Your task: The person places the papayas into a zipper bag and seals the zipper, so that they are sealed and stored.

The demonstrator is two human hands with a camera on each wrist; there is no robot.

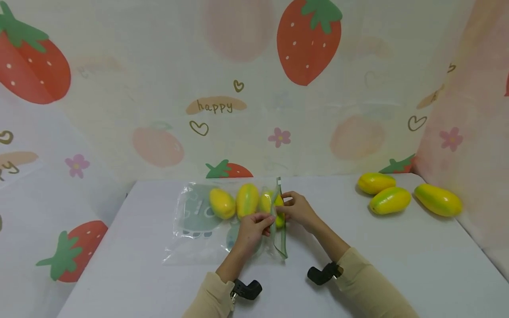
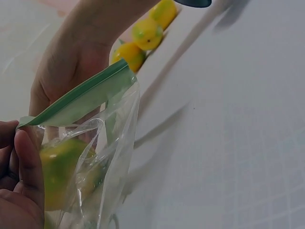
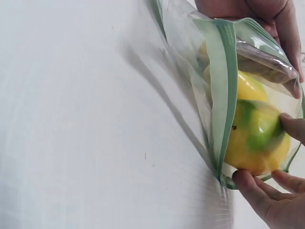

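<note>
A clear zip bag with a green-edged mouth lies on the table, its opening facing right. My left hand pinches the bag's rim between thumb and fingers; the left wrist view shows the green zip strip rising from that pinch. Several yellow-green fruits, shaped like mangoes or papayas, lie in a row inside. At the mouth my right hand grips another such fruit, thumb on one side and fingers on the other. In the right wrist view this fruit sits within the opening, against one behind it.
Three more yellow-green fruits lie at the table's back right, one slightly apart. A strawberry-printed cloth hangs behind the white table. Black wrist cameras sit on both wrists.
</note>
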